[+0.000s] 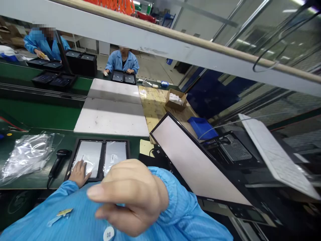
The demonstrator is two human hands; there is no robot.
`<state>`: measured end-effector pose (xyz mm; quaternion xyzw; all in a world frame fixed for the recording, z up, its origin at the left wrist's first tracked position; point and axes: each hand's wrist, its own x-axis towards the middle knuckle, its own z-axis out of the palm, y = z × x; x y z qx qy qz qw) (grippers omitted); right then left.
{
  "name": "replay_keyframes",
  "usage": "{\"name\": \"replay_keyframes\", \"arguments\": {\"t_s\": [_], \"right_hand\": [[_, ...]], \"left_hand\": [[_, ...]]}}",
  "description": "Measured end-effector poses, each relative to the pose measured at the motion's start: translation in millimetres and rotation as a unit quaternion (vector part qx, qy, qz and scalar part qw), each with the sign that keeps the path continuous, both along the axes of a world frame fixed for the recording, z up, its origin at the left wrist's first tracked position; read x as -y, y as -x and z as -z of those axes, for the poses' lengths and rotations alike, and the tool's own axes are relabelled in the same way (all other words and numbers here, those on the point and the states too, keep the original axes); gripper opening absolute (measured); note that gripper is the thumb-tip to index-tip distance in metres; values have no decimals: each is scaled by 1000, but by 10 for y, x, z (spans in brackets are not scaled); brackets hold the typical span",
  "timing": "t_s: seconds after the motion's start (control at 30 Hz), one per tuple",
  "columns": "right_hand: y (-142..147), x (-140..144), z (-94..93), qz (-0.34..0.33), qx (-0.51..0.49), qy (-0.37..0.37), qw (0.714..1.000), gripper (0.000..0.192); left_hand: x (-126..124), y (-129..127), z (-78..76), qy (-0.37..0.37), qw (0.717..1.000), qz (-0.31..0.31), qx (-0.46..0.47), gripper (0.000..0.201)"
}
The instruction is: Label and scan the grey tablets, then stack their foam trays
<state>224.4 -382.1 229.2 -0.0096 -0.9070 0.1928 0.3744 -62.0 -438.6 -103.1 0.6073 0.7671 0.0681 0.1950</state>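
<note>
A black tray (103, 160) lies on the green bench in front of me, with two flat silver-grey devices in clear film side by side in it. My left hand (79, 173) rests on the lower left corner of the left device (91, 155), fingers spread and open. The right device (114, 154) carries a small white label; its lower part is hidden behind my right hand (135, 197). That hand is raised close to the camera, its fingers curled in and closed, with nothing visible in them. A black barcode scanner (58, 164) lies left of the tray.
Clear plastic bags (27, 154) lie at the left. A tilted monitor (190, 157) stands close on the right, with a blue bin (203, 128) behind it. Beyond a white board (112, 113) are a cardboard box (176, 99) and two co-workers in blue. A shelf beam (160, 43) crosses above.
</note>
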Motion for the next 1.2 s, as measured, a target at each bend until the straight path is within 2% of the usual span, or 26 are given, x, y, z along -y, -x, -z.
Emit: {"name": "replay_keyframes", "arguments": {"t_s": [0.13,0.23,0.37,0.43,0.5,0.53,0.6,0.63,0.67,0.73,0.8,0.83,0.87,0.93,1.03,1.2], "right_hand": [[5,187,21,106,15,70,992,29],[-55,354,-44,180,19,111,977,29],[-234,455,-112,202,-58,155,965,35],[-356,382,-39,183,-103,175,962,35],[-434,183,189,136,-119,179,967,34],[-441,46,379,110,-114,183,970,32],[-396,-234,907,82,-80,217,969,31],[-357,-344,1225,113,-43,268,956,31],[-321,-420,1556,148,-6,327,933,28],[-277,-451,2179,197,64,446,871,25],[-278,-355,2659,232,96,546,799,28],[-286,-282,2828,239,103,584,769,30],[-294,-207,2952,243,106,613,744,32],[-291,-82,3093,239,110,648,715,36],[-216,-26,3158,243,113,664,698,36],[57,-170,3213,269,112,680,672,31]], "left_hand": [[-13,-81,-51,58,997,40,-24,65],[-3,-65,-59,51,998,39,-21,67],[-3,-37,-20,33,999,33,-24,67],[-12,-50,-38,42,998,33,-36,69],[-25,-96,-83,62,996,31,-48,75],[-35,-136,-106,69,996,28,-52,79],[-65,-249,-136,72,996,22,-54,85],[-84,-321,-142,71,996,20,-52,84],[-105,-398,-145,72,996,16,-48,79],[-148,-540,-149,87,996,1,-36,67],[-189,-613,-160,109,994,-8,-22,59],[-207,-613,-166,117,993,-2,-14,58],[-224,-588,-170,124,992,11,-2,58],[-252,-494,-166,138,989,43,28,55],[-280,-363,-116,148,985,61,69,41],[-323,-310,23,118,983,28,134,26]]}}
